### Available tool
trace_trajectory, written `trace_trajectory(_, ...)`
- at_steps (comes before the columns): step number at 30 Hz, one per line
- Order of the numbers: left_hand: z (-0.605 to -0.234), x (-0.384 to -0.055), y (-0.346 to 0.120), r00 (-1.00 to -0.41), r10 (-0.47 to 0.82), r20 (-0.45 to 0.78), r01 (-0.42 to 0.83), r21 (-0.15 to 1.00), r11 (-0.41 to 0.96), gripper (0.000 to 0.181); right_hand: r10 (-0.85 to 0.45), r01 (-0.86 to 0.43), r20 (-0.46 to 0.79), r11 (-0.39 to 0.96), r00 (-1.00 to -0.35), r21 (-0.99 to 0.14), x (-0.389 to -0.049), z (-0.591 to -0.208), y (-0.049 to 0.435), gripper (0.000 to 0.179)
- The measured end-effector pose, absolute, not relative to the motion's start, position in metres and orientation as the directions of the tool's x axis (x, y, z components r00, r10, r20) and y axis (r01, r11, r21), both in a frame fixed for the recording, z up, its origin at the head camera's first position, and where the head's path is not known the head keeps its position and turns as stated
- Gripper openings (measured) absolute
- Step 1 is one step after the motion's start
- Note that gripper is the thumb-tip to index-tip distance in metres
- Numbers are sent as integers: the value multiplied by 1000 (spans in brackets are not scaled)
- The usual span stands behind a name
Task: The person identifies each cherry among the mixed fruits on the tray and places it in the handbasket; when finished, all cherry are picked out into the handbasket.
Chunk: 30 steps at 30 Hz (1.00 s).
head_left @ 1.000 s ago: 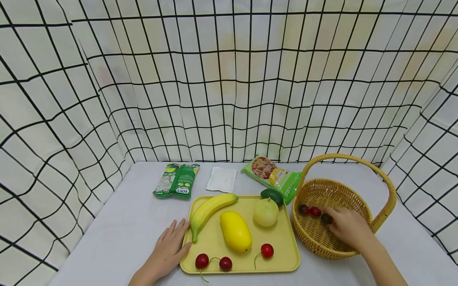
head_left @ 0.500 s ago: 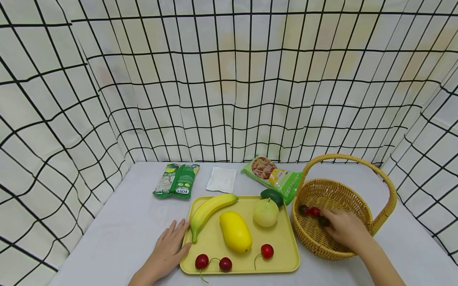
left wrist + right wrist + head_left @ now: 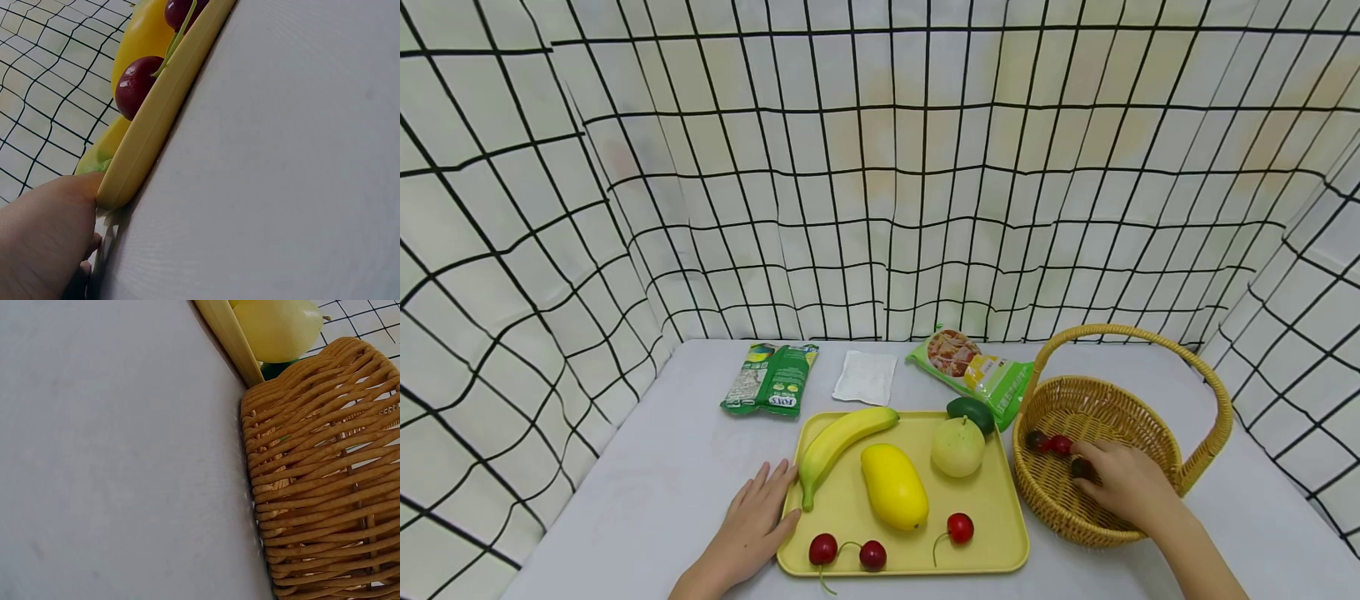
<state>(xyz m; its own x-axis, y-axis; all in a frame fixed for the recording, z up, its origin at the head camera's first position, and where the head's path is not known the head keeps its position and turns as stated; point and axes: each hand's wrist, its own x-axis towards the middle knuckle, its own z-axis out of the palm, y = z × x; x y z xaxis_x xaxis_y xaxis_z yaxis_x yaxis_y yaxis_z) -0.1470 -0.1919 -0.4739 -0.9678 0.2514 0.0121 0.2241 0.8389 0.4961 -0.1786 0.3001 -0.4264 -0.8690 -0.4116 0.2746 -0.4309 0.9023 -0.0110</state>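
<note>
In the head view my right hand (image 3: 1123, 479) reaches into the wicker basket (image 3: 1159, 417), its thumb and fingers holding a small dark round fruit (image 3: 1080, 468) near the basket's bottom. Beside it lie a red fruit (image 3: 1061, 445) and another dark fruit (image 3: 1037, 441). In the right wrist view the woven wall (image 3: 325, 481) hides that hand. My left hand (image 3: 751, 517) lies flat with fingers extended at the left rim of the yellow tray (image 3: 985, 483). The left wrist view shows this hand (image 3: 50, 231) right at the tray's corner (image 3: 125, 181).
The tray carries a banana (image 3: 838, 446), a yellow oval fruit (image 3: 895, 486), a pale round pear (image 3: 957, 447), a dark green fruit (image 3: 972, 413) and several cherries (image 3: 960, 527). Behind it lie a green snack bag (image 3: 771, 379), a white packet (image 3: 865, 377) and another green bag (image 3: 973, 371).
Inside the basket my right hand has shifted slightly left and toward me, and the dark fruit at its fingertips has shifted with it. My left hand stays put.
</note>
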Motion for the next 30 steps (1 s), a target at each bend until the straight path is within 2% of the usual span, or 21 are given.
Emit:
trace_trajectory(8,-473,-146,-192,-969,249,5,219,495,841,61,-399,-409,269,912,-877,21,-178,-423,301,41)
trace_trajectory(19,-476,-147,-193,-969,247,4,216,499,839,62,-404,-412,272,911,-873,28,-175,-422,300,39)
trace_trajectory(30,-475,-147,-193,-967,254,11,225,503,834,62,-440,-450,338,892,-832,56,-172,-418,294,36)
